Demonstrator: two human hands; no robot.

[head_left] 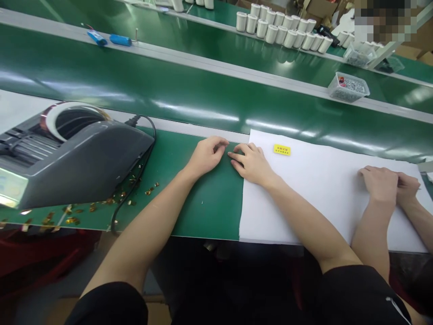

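From the head camera I look down at a green tabletop (209, 203). My left hand (206, 155) and right hand (252, 162) rest close together at its far edge, fingertips nearly meeting, fingers curled and pinching at something too small for me to make out. The right hand lies on the left edge of a white sheet (304, 194), which spreads to the right. A yellow label (282, 150) sits on the sheet just right of that hand. A grey tape dispenser (71, 155) stands at the left, with gold scraps (101, 205) scattered nearby. Another person's hands (389, 185) rest on the sheet's right end.
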